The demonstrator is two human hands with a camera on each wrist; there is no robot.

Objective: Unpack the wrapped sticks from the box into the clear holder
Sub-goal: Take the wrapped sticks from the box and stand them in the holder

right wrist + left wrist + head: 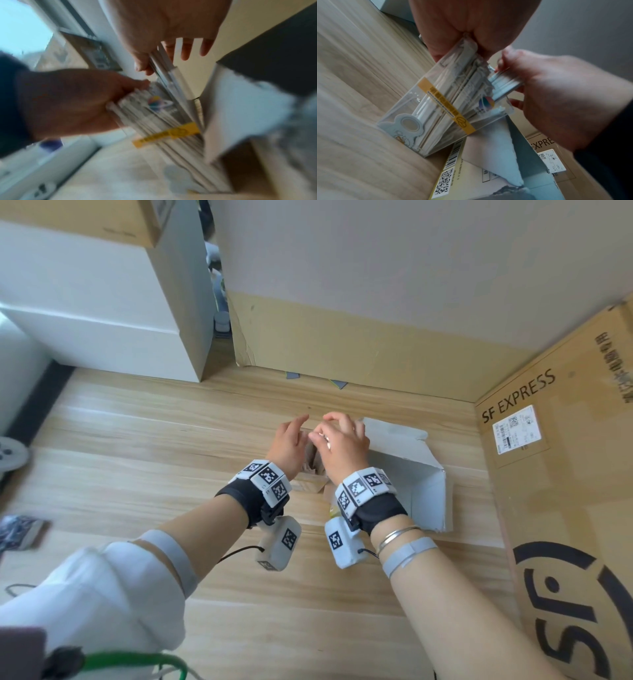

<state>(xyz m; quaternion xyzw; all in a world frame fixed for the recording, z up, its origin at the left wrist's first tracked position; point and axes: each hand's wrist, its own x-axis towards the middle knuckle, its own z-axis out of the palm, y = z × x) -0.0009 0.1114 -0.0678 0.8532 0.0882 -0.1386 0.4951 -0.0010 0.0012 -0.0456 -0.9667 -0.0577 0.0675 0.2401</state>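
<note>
Left wrist view: the clear holder stands on the wooden floor, tilted, already packed with wrapped sticks standing on end; a yellow band with unreadable print crosses its face; a pale cartoon sticker sits low on the wall, a coloured planet sticker near the rim.

The left hand curls over the tops of the packed sticks and presses them toward one side; fingers bent round the bundle, gripping it. The right hand pinches a small bunch of sticks between thumb and forefinger, remaining fingers loose; the bunch's lower ends sit at the holder's mouth, in the gap beside the packed bundle.

Key relation: the bunch's long axis runs roughly parallel to the sticks already in, pointing down into the gap; the right hand is the nearer one to that gap, the left only holds space. Judgement: next move is a slide along that axis; risk is wrappers snagging on the crumpled tops.

The white box lies open on the floor just right of the holder, touching or nearly so; a barcode and QR code show on its yellow-edged side, text too small to read.

Head view: brown carton at right reads "SF EXPRESS", with a shipping label; right wrist view is blurred.
</note>
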